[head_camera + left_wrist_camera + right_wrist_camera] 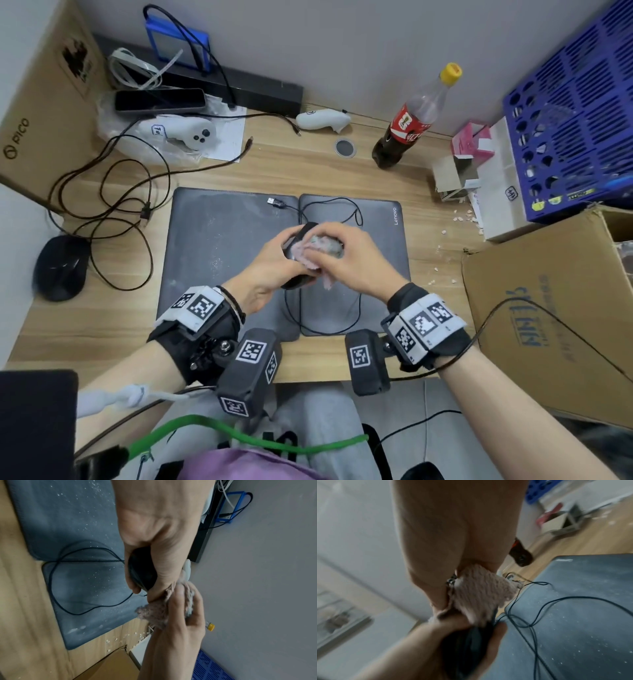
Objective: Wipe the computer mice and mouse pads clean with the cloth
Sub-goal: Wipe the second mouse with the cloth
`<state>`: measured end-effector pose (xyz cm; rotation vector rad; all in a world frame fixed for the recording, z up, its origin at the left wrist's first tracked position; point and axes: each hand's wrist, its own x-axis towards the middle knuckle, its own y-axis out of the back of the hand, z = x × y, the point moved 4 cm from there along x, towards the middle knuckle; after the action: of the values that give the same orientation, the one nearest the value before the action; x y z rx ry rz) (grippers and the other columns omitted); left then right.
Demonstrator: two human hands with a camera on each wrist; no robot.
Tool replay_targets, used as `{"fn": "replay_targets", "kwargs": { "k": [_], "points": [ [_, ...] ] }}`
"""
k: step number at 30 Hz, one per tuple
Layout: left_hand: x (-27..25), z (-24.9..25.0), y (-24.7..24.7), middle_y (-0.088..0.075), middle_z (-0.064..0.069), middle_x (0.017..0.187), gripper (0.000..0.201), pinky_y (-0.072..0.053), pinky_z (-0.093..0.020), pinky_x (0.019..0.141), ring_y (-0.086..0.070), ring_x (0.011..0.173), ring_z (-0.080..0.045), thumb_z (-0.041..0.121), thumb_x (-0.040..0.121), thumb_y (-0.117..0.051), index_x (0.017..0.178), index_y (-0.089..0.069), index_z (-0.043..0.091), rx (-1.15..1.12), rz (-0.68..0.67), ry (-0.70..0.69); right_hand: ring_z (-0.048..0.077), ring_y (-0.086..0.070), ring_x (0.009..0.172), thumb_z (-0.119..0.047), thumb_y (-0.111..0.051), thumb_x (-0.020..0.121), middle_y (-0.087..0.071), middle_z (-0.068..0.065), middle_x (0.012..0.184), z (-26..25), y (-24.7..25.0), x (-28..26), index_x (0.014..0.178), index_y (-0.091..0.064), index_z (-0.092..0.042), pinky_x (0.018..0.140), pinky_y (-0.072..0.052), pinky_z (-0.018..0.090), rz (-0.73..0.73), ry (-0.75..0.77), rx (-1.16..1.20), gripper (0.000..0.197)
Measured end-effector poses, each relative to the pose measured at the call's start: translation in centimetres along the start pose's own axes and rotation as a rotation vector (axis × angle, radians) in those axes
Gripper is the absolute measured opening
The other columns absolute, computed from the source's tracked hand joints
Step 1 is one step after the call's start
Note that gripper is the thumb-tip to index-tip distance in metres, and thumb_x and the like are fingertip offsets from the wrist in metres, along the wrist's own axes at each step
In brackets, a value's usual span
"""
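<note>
The black mouse (298,255) sits in the curled fingers of the left hand (270,270), above two dusty gray mouse pads (219,246). The right hand (352,260) grips the fluffy pink cloth (310,251), pressing it on the mouse.

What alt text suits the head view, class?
The left hand holds a black mouse above two grey pads while the right hand rubs it with a pink cloth. Another mouse lies left.

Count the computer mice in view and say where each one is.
2. One mouse is held in the left hand above the mouse pads; the other mouse lies on the desk's left edge.
</note>
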<state>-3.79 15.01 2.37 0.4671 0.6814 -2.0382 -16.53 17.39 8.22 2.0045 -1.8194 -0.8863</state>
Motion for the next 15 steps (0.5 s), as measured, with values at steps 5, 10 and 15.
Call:
{"fn": "replay_targets", "kwargs": {
  "k": [5, 10, 15],
  "points": [
    [-0.2, 0.7, -0.1, -0.069, -0.009, 0.107, 0.065, -0.059, -0.034, 0.071, -0.067, 0.087, -0.021, -0.012, 0.065, -0.079, 0.119, -0.065, 0.022, 0.054, -0.034, -0.005, 0.013, -0.056, 0.082, -0.026, -0.072, 0.083, -0.061, -0.004, 0.086, 0.4, -0.2, 0.7, 0.091, -0.071, -0.031, 0.065, -0.042, 0.024, 0.070, 0.014, -0.054, 0.010],
    [-1.0, 1.9, 0.1, -0.068, -0.003, 0.115, 0.070, -0.056, -0.025, 0.068, -0.068, 0.094, -0.017, -0.008, 0.066, -0.083, 0.122, -0.065, 0.030, 0.088, -0.132, -0.015, 0.011, -0.062, 0.053, -0.029, -0.064, 0.090, -0.066, -0.008, 0.071, 2.9, 2.7, 0.9, 0.085, -0.064, -0.023, 0.054, -0.050, 0.024, 0.289, -0.172, 0.041, 0.008],
    [-0.6, 2.2, 0.3, -0.065, -0.007, 0.118, 0.068, -0.057, -0.029, 0.069, -0.068, 0.089, -0.021, -0.003, 0.068, -0.084, 0.125, -0.060, 0.024, 0.002, -0.050, -0.005, 0.007, -0.060, 0.076, -0.027, -0.057, 0.093, -0.066, -0.008, 0.083, 2.6, 3.6, 1.5, 0.089, -0.061, -0.020, 0.072, -0.046, 0.027, 0.419, -0.163, 0.125, 0.009]
  ]
}}
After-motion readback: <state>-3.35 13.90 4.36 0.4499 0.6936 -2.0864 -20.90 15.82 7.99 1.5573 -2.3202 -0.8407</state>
